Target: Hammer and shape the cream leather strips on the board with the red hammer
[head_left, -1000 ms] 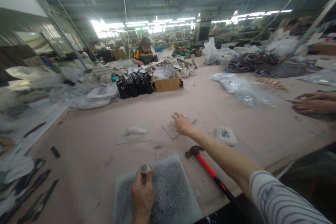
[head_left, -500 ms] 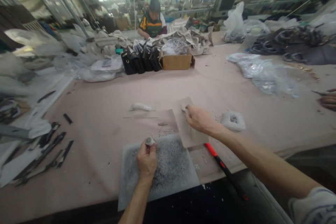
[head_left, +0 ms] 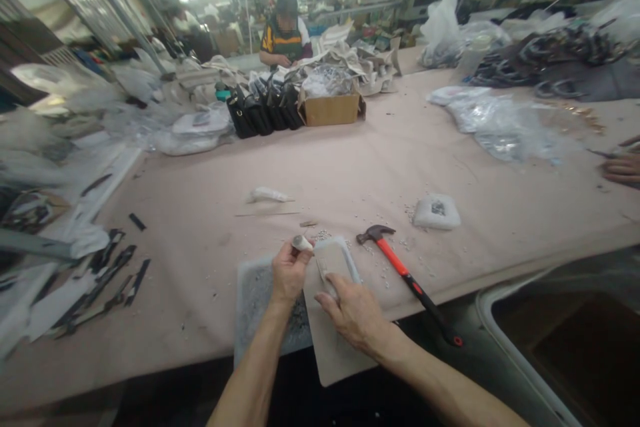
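Workshop tabletop (head_left: pixel 345 173), near to far. At its near edge, a brown card (head_left: pixel 345 353) has shifted left, hiding the right part of a grey board (head_left: pixel 253 293) and uncovering the hammer (head_left: pixel 395 257); its long axis points farward, leaning left. 2 hands, close together: the right hand (head_left: pixel 357 313) lies on the card, grip unclear; the left hand (head_left: pixel 289 275) clasps a pale round-ended tool (head_left: pixel 303 243). Toward the far edge, 1 cardboard box (head_left: pixel 331 111).

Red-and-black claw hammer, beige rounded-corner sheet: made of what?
Hammer: dark, matte claw head, likely steel; smooth-looking red-black handle, perhaps plastic or rubber. Sheet: matte, plain, stiff-looking; perhaps card or leather, can't tell which.
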A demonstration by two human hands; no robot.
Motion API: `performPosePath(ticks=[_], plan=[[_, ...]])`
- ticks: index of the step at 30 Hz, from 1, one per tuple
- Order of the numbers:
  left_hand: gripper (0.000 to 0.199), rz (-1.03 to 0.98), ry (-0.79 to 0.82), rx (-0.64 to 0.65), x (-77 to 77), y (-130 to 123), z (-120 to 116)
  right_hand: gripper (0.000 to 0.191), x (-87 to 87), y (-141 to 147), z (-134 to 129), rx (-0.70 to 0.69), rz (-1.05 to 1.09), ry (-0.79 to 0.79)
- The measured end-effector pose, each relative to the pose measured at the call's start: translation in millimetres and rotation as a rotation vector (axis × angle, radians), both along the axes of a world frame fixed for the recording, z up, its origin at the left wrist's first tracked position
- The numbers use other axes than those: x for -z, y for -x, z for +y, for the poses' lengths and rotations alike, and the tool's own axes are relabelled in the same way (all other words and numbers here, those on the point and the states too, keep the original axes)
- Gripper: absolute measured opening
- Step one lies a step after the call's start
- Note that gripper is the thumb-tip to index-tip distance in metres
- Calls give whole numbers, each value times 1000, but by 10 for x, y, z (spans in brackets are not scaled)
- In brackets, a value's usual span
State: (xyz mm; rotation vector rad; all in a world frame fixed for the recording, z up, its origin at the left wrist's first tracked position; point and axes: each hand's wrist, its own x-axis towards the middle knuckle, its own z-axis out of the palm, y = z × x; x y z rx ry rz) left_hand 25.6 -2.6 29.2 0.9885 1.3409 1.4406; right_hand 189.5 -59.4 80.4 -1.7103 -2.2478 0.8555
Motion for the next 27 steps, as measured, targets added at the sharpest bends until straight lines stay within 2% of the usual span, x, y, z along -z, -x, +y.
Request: performPosePath(ticks=[2,4,7,9,13,17,19,20,24,25,27], plan=[[38,12,-9,110,33,-40,47,45,16,-115,45,49,32,-42],[35,27,-3,154,100,-60,64,47,24,-314,117,136,13,-117],[35,37,27,171,196,-59,51,46,45,-709,239,277,-164,-225],[34,64,24,178,224,-50,37,43,80,-962,292,326,-315,-239],[31,134,11,193,211,-40,28,34,202,-1254,292,303,-482,-141],[31,192,10,197,204,-37,24,22,269,-1301,293,256,-541,-117],[31,209,8,200,218,-37,18,11,228,-1289,338,299,-446,-51],[30,220,5,204,226,-37,14,7,187,-1274,366,356,-318,46],[30,279,-33,229,248,-40,-3,13,-46,-1111,410,584,381,563],[30,286,-43,236,245,-41,-6,11,-105,-1046,392,608,481,628],[30,303,-58,252,232,-46,-12,9,-213,-909,330,582,553,558]])
